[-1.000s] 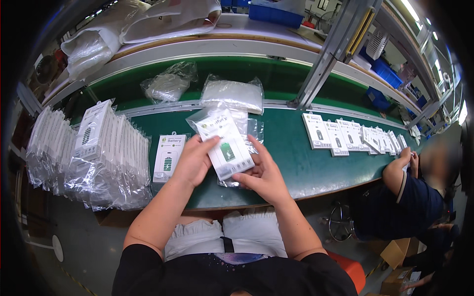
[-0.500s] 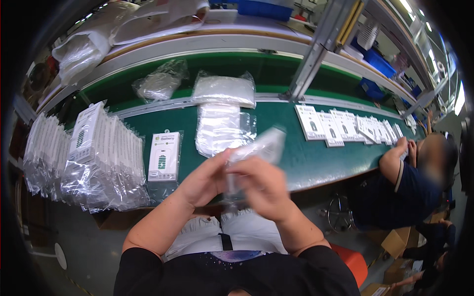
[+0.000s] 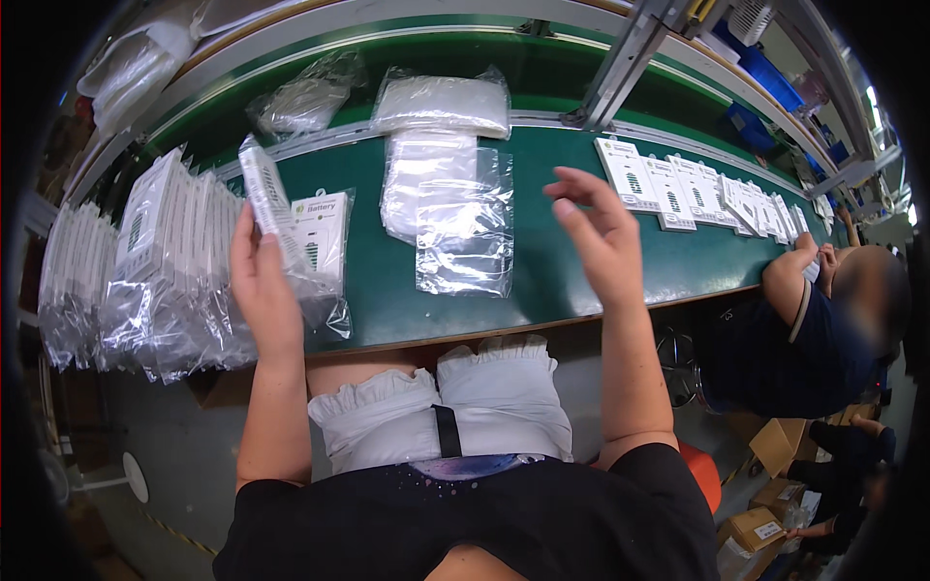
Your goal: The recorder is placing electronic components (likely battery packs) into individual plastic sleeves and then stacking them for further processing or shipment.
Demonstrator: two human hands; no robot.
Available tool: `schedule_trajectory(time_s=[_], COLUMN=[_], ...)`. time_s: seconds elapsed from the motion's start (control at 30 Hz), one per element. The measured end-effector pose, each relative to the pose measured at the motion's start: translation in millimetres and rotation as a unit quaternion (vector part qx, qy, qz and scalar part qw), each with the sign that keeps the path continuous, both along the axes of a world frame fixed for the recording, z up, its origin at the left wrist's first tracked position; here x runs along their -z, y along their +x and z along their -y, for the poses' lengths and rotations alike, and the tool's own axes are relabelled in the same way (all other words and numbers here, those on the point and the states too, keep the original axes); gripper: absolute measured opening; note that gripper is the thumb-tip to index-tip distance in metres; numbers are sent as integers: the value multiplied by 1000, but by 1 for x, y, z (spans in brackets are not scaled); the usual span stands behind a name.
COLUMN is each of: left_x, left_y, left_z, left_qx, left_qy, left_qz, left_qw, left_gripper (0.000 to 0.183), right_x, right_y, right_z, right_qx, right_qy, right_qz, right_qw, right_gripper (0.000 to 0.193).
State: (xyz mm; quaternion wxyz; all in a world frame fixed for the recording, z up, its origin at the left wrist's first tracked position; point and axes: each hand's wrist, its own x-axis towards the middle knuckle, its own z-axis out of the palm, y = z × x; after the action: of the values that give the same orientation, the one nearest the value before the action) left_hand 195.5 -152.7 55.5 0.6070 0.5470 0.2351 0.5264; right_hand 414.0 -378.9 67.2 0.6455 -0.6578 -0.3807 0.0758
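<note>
My left hand grips a slim white battery box in a clear plastic bag, tilted on edge. Right behind it, another bagged battery box lies flat on the green table. To the left stand rows of bagged boxes, packed upright. My right hand hovers empty over the table, fingers apart, just short of a spread row of white boxes without visible bags. Between my hands lie a loose clear bag and a pile of flat clear bags.
A thick bundle of clear bags and a crumpled bag rest against the table's back rail. A metal post rises at the back. At right a co-worker sits by the table's far end, with cartons on the floor.
My hands have parted. The left has carried the bagged box over to the left beside the rows; the right has let go and moved right, opening. The view has tilted down.
</note>
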Motion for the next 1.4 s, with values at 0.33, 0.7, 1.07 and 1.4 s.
schedule_trajectory(time_s=[0.33,0.7,1.07,1.4], left_x=[17,39,33,36], left_y=[-13,-4,-8,-5], left_z=[5,17,-1,6], left_qx=[-36,-107,-10,-40], left_qy=[434,493,526,527], left_qz=[-534,-556,-495,-459], left_qw=[724,660,691,714], left_gripper=[58,52,49,45], right_x=[16,44,5,10], right_y=[96,70,36,-33], right_z=[17,-3,-66,-250], right_qx=[262,233,173,-179], right_qy=[-135,-410,-86,-134], right_qz=[200,326,353,310], right_qw=[934,819,916,924], right_gripper=[37,49,34,23])
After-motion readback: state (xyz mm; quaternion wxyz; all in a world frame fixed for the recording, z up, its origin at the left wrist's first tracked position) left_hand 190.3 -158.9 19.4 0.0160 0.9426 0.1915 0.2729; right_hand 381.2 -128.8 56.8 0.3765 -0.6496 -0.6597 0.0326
